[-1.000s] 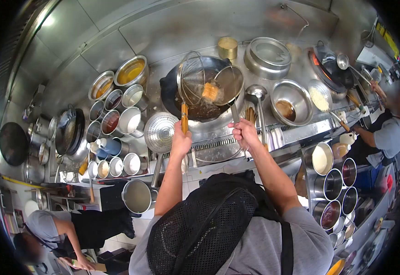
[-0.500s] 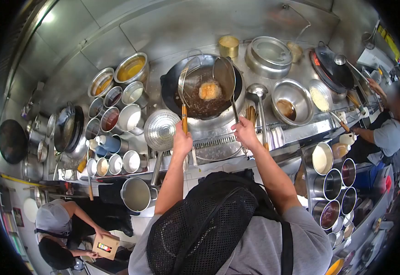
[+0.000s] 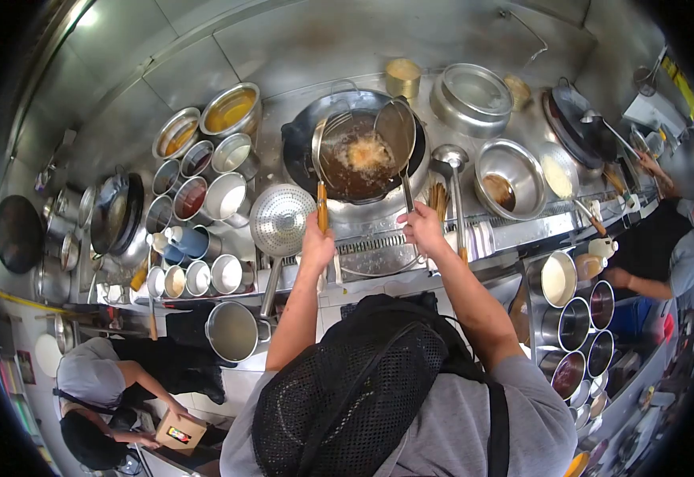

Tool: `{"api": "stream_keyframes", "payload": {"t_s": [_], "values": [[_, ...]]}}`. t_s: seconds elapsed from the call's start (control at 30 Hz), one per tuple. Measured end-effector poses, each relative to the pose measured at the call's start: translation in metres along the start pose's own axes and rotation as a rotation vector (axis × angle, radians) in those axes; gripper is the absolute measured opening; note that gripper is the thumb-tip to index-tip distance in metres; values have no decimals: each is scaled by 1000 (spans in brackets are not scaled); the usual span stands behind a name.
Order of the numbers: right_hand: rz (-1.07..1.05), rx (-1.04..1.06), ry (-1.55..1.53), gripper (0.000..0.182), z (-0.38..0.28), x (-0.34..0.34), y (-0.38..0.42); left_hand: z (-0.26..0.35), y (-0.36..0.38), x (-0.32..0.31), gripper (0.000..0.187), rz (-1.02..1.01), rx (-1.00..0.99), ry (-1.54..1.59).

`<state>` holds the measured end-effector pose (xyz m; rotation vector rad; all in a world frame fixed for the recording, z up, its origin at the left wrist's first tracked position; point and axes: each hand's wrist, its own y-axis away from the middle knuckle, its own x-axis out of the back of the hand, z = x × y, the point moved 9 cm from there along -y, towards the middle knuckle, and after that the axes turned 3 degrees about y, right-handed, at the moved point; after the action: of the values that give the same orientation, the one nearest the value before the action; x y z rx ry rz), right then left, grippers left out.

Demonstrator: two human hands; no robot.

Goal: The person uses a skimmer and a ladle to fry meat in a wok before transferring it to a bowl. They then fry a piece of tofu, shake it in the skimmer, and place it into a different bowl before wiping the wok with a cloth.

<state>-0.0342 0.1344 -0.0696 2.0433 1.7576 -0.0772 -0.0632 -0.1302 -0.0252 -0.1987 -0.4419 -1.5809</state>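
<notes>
Since a moment ago the fried piece (image 3: 367,151) has sunk into the wok (image 3: 355,155) oil, and we keep our left hand (image 3: 317,248) gripping the wire skimmer (image 3: 332,147) and our right hand (image 3: 424,228) closed on the ladle (image 3: 395,127), both tilted round it to corral it.

Wok (image 3: 355,155) sits centre on the range, food piece (image 3: 367,151) in its oil. Wire skimmer (image 3: 332,147) and ladle (image 3: 397,131) both dip into the wok, skimmer left of ladle. Perforated strainer (image 3: 281,222) lies left-front of the wok, 1 spare ladle (image 3: 448,163) right of it. Metal bowl (image 3: 508,179) further right. Seasoning tins (image 3: 204,179) cluster left, probably 2 rows.
</notes>
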Motion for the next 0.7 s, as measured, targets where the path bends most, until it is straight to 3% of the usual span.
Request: {"api": "stream_keyframes", "payload": {"t_s": [0.03,0.17,0.23,0.33,0.37,0.43,0.7], "values": [[-3,0,4,40,-3,1,1,16,2,8,55,90,-194,-165],[-2,-48,38,31,-9,0,3,5,-1,10,54,64,-143,-234],[35,-56,75,30,-9,0,4,-4,-5,8,55,102,-280,-217],[7,-55,-17,32,-10,-9,6,-41,-27,-5,59,43,-200,-9],[4,-59,-57,30,-11,-11,8,-23,-20,-4,59,33,-201,-12],[-15,-62,-134,26,-13,-15,11,-14,-5,-11,59,-75,47,375],[4,-35,-241,21,-27,-15,16,-17,-16,-8,56,-50,-79,320]]}}
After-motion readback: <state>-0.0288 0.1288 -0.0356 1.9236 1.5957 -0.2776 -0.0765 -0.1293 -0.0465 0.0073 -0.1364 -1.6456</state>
